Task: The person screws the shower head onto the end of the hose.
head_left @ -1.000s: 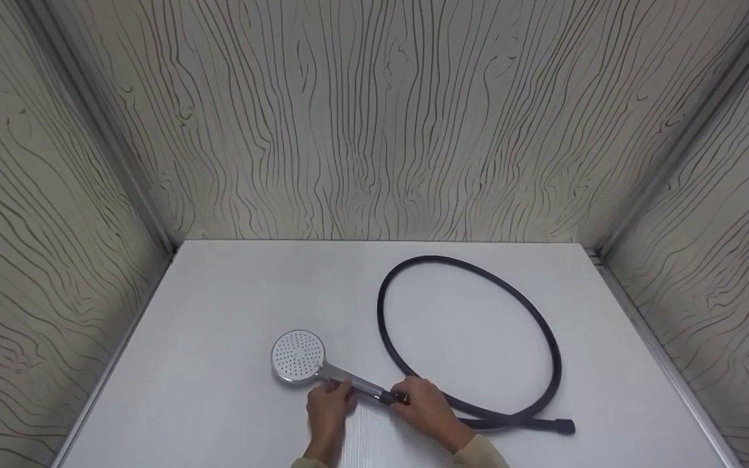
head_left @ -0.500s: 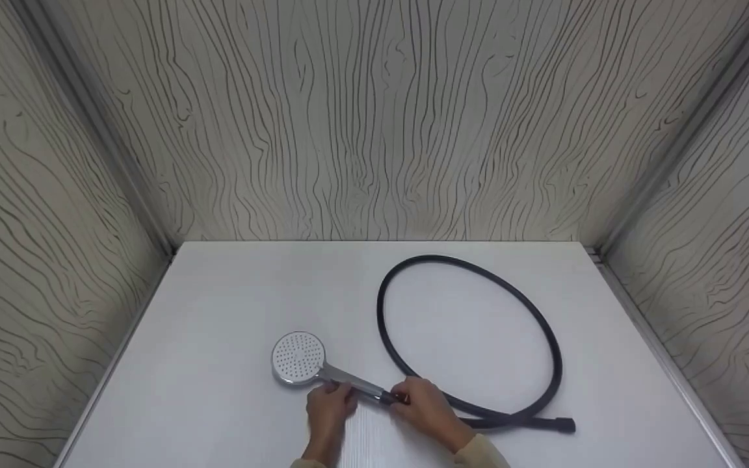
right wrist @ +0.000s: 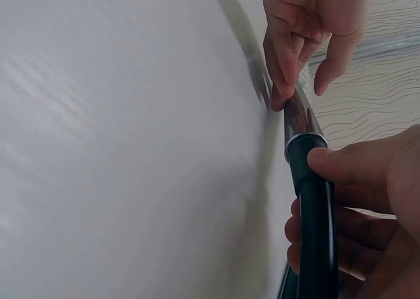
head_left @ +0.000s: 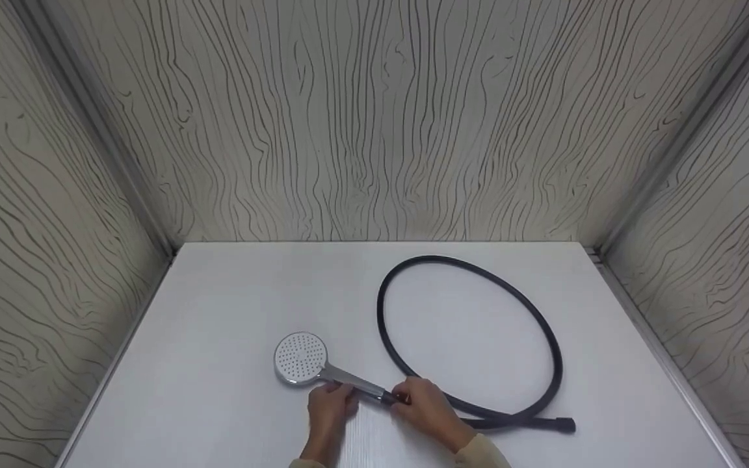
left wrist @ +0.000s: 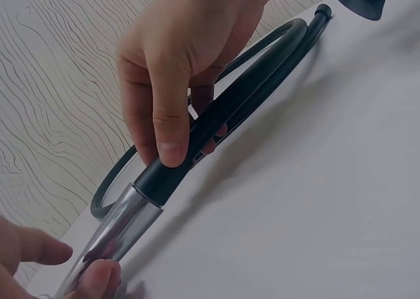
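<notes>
A chrome hand shower (head_left: 300,358) with a round, perforated white face lies at mid-table, its handle slanting down to the right. My left hand (head_left: 329,407) is at the handle (left wrist: 118,230); its fingertips touch the chrome, while one digit stands apart from it in the right wrist view. My right hand (head_left: 428,409) grips the thick black end of the shower hose (right wrist: 316,227), thumb on one side and fingers curled round the other. Hose end and chrome handle meet in line; any thread inside is hidden.
The rest of the black hose loops across the white table (head_left: 231,292) on the right and crosses itself. Its free end carries a flared black connector (head_left: 565,425). Wood-patterned panels (head_left: 374,130) stand behind and at both sides.
The hand shower has shifted very slightly right and toward the person. The left hand's fingers have moved a little on the handle; the right hand stays on the hose end.
</notes>
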